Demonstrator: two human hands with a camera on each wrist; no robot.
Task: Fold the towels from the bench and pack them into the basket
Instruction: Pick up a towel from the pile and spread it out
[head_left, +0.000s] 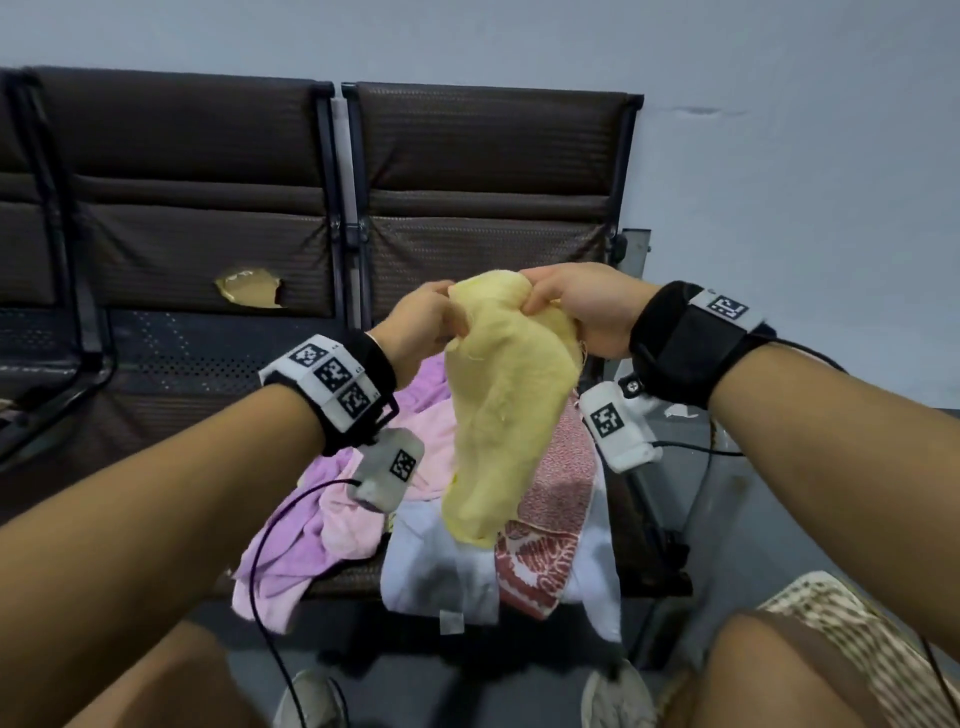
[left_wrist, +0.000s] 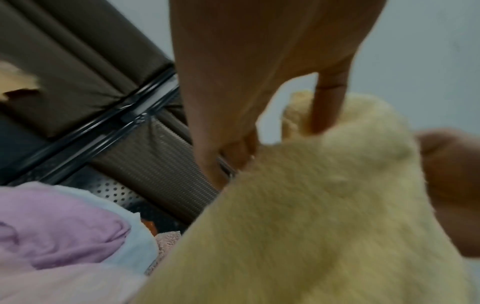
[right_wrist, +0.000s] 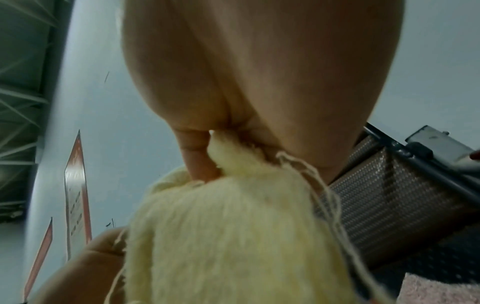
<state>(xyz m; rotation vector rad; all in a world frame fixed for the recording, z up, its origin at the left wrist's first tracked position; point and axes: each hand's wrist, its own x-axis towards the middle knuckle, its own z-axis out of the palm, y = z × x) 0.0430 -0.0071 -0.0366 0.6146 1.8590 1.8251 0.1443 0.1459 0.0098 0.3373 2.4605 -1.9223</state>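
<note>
Evidently both hands, left hand (head_left: 423, 325) and right hand (head_left: 582, 306), are pinching the yellow towel (head_left: 498, 415) above the pile (head_left: 363, 509), letting it hang open for folding.

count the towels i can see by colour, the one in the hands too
yellow towel, held up by the left hand and right hand: 1
purple towel: 1
pink towel: 1
white towel: 1
red patterned towel: 1
Total: 5, though the heap on the bench may hide more.
</note>
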